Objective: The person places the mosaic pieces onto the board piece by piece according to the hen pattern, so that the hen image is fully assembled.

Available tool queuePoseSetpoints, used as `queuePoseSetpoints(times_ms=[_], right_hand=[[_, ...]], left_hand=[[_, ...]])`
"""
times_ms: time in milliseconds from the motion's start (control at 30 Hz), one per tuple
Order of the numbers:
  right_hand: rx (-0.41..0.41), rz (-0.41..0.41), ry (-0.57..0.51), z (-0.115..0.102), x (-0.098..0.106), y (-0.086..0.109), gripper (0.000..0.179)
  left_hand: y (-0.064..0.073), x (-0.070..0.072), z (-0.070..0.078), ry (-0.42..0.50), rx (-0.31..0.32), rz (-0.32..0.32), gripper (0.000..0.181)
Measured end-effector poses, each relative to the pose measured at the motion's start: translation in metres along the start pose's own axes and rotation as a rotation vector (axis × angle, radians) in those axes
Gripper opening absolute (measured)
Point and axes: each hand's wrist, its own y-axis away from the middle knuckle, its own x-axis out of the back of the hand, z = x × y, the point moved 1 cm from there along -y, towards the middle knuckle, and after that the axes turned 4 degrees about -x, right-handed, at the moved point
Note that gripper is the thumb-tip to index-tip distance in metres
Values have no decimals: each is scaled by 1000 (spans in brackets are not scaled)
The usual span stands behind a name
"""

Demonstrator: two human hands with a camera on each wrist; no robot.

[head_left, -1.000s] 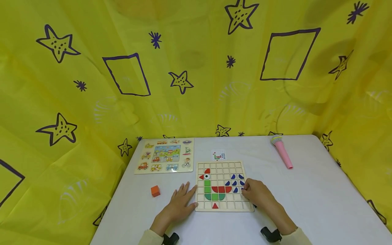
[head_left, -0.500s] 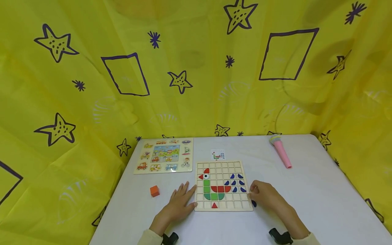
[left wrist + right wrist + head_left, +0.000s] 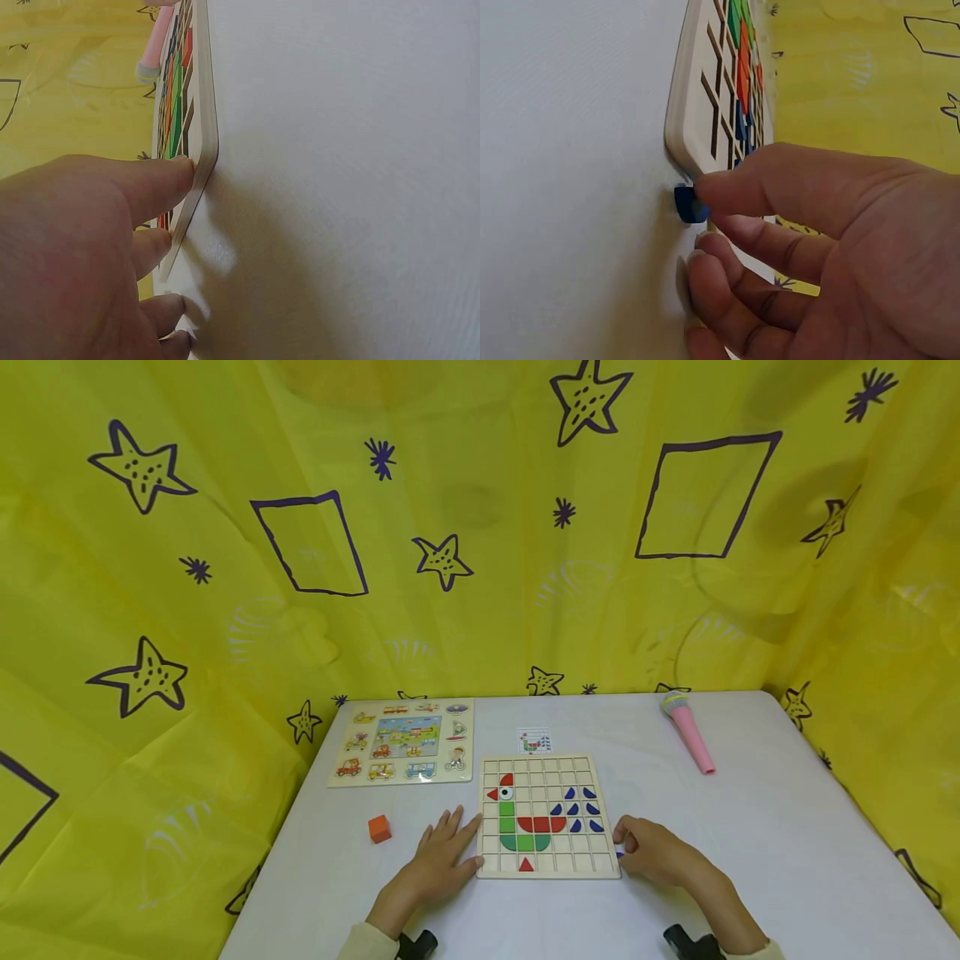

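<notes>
A wooden grid board (image 3: 549, 874) lies mid-table, with red, green and blue pieces set in its squares in the shape of a bird. My left hand (image 3: 437, 866) rests flat with fingers spread, thumb and index fingertips (image 3: 182, 171) at the board's left edge. Just off the right edge, my right hand (image 3: 658, 852) pinches a small blue curved piece (image 3: 688, 205) between thumb and index finger, low over the white table. The fingers cover most of this piece in the head view. Several blue pieces (image 3: 573, 809) sit on the board's right side.
A small picture card (image 3: 535, 741) lies behind the board. At the back left is a vehicle picture puzzle (image 3: 408, 735), with an orange cube (image 3: 379, 828) nearer the front. A pink toy microphone (image 3: 692, 735) lies at the back right. Yellow patterned cloth (image 3: 480, 635) surrounds the table.
My right hand has left a blue piece in the board's right column, moved right and toward me, and taken hold of the loose blue piece beside the board. My left hand stays put.
</notes>
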Motion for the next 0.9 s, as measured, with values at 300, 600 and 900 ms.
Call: queuePoseSetpoints(times_ms=[300,600,900], right_hand=[[-46,32,26,2,1,4,21],[-99,136,116,13,9,1,15],[-56,161,139,18,8,-1,9]], left_hand=[[0,-2,-2,-7,11,-2,68],[-1,-2,-2,-14,8,0,68],[0,-3,-2,-11,15,0,68]])
